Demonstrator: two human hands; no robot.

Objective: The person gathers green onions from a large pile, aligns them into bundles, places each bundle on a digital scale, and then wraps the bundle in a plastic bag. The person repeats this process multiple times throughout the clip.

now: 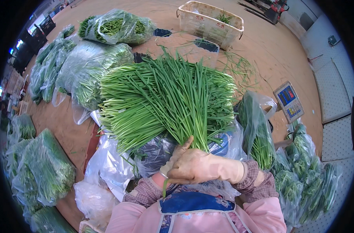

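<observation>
My hands, in pale rubber gloves, cross at the base of a fanned bunch of green chives (184, 116), whose leaf tips point away from me. Coming from the left, my left hand (175, 155) is closed around the cut ends, partly hidden behind the other hand. My right hand (200, 166) lies across it with fingers curled in. From those fingers a thin green strip (165, 188) runs left and hangs down by my left wrist. Beneath the bunch lies a broad pile of chives (126, 101), stacked with pale ends facing outward on both sides.
Plastic-bagged greens stand at the far left (93, 70), near left (49, 167) and right (301, 171). A digital scale display (289, 101) rises at the right. A cream plastic crate (212, 25) sits on the floor beyond the pile. Clear plastic film (113, 159) lies close to my left arm.
</observation>
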